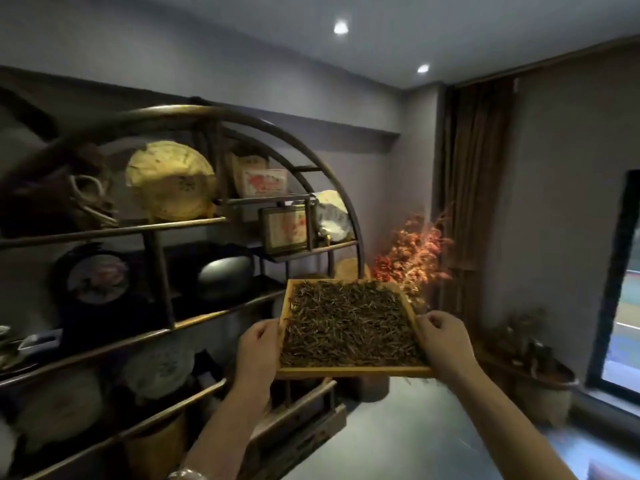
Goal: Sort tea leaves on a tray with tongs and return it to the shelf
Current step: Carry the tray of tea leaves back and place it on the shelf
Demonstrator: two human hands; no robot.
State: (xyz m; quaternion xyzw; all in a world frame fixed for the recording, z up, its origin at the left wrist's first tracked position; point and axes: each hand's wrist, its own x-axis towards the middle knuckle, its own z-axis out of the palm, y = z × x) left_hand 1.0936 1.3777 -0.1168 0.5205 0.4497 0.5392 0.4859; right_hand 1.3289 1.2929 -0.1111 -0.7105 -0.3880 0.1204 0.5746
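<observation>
A: Where is the tray (353, 371) relative to the shelf (194, 317)?

B: Held in the air just right of the shelf's right end, its sides running near to far. The left hand (258, 351) is closed on the left rim, the right hand (445, 341) on the right; the left is nearer the shelf.

A: And the load?

B: Dark, wiry tea leaves (348, 323) cover the pale wooden tray. No tongs visible.

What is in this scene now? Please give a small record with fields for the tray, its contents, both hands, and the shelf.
tray: wooden tray, held in the air
contents: tea leaves, spread across it
left hand: left hand grips left edge
right hand: right hand grips right edge
shelf: round shelf, left of tray
tongs: not visible
</observation>
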